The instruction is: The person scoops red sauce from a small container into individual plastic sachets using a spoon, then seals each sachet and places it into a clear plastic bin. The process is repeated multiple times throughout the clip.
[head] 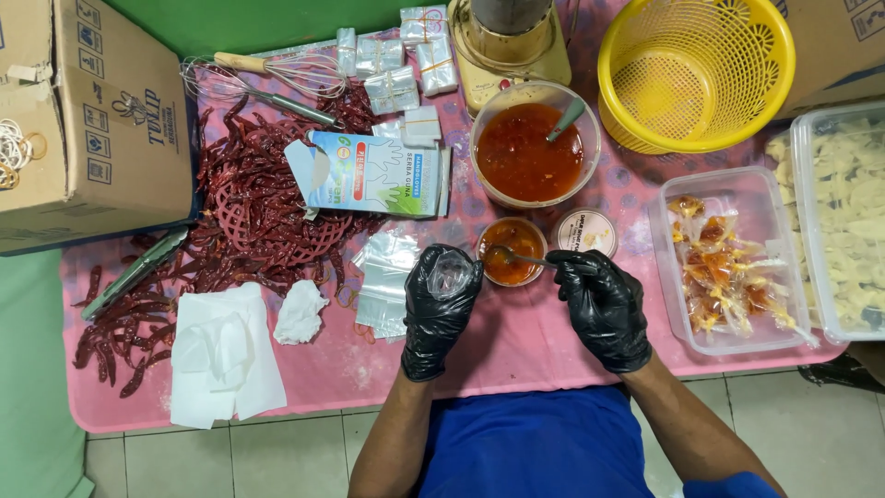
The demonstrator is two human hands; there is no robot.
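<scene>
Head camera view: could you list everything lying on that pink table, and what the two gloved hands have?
Large clear bowl of red sauce: one, top centre, spoon inside.
Small cup of red sauce: one, before the hands.
Yellow plastic basket: one, top right.
Clear tub of tied sauce packets: one, right.
Dried red chillies: many, left.
Wire whisk: one, top left.
Cardboard box: one, far left.
White paper napkins: several, lower left.
Left hand: black glove, holds small clear plastic bag.
Right hand: black glove, holds metal spoon in the cup.
</scene>
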